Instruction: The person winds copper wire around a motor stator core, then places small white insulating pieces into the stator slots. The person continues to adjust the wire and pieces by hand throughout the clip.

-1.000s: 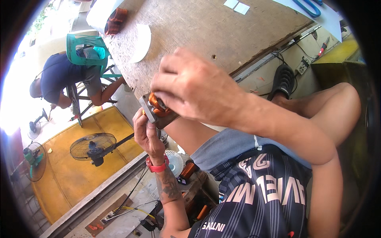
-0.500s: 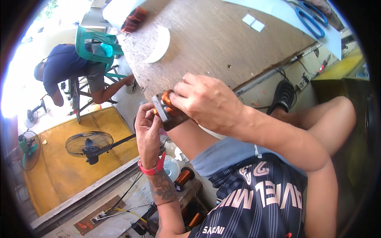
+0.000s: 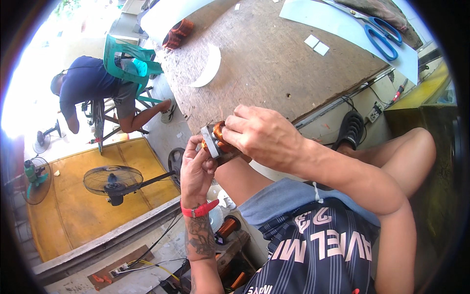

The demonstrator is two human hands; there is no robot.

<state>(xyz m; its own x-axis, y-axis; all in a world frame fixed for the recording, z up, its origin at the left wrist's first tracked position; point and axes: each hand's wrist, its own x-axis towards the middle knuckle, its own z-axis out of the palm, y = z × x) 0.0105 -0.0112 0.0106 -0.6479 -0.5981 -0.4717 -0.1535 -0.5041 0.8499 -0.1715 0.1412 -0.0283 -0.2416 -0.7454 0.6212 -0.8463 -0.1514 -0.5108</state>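
Observation:
A motor stator point(image 3: 210, 142), a grey metal core with copper-coloured wire coils, is held between my two hands above my lap, near the table's edge. My left hand point(image 3: 196, 166), with a red watch at the wrist, grips the core from its left side. Bent over the copper coils on the other side is my right hand point(image 3: 259, 132), its fingers pressed on the windings. The right fingertips are partly hidden behind the hand.
On the wooden table point(image 3: 254, 63) lie copper coils point(image 3: 177, 34), a curved white strip point(image 3: 208, 68), small white pieces point(image 3: 317, 45) and blue-handled scissors point(image 3: 381, 39) on white sheet. A standing fan point(image 3: 115, 183) is at left; beyond it a person point(image 3: 88, 81) bends beside a green chair point(image 3: 125, 56). A copper wire spool point(image 3: 228, 226) stands below.
Both hands and the stator have shifted slightly right and down in the picture. The view has also moved a little; both hands keep their hold.

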